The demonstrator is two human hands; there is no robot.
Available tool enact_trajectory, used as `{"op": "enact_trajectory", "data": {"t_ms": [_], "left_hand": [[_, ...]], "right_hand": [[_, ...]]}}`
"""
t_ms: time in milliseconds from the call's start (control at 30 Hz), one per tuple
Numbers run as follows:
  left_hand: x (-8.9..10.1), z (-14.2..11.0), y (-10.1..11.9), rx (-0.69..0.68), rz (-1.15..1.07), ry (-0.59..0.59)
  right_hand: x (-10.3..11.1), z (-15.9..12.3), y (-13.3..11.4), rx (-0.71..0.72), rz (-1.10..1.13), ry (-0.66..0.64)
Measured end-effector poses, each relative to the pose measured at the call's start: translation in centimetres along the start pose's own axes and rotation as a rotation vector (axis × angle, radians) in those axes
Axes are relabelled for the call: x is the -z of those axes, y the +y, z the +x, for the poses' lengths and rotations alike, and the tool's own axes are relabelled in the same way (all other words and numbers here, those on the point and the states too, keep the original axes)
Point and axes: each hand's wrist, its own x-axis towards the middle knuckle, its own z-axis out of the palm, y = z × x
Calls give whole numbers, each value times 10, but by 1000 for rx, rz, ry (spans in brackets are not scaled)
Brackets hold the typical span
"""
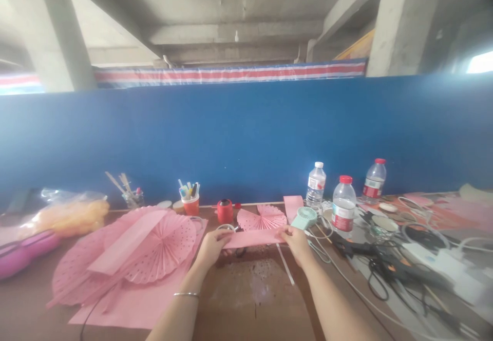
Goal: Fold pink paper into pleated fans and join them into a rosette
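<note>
A strip of pink paper (252, 238) is stretched between my two hands above the brown table. My left hand (213, 246) pinches its left end, and my right hand (296, 243) pinches the right end. Just behind the strip lies a small pleated pink paper fan (262, 219) with punched holes. Larger pleated pink fans (165, 251) are piled to the left on pink sheets, with another flat pink strip (129, 241) across them. A thin white strip (285, 265) lies on the table near my right wrist.
Behind my hands stand a red container (225, 211) and a cup of pens (190, 202). A mint handheld fan (305, 218) and several water bottles (344, 205) are at the right. Tangled cables and a white power strip (427, 259) cover the right side. A blue partition (231, 135) rises behind.
</note>
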Motion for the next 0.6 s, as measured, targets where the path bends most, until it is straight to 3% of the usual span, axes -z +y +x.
{"op": "enact_trajectory", "data": {"t_ms": [600], "left_hand": [[-1,-3,5,0,-15,30]], "right_hand": [[2,-1,0,-5,18,-46]]}}
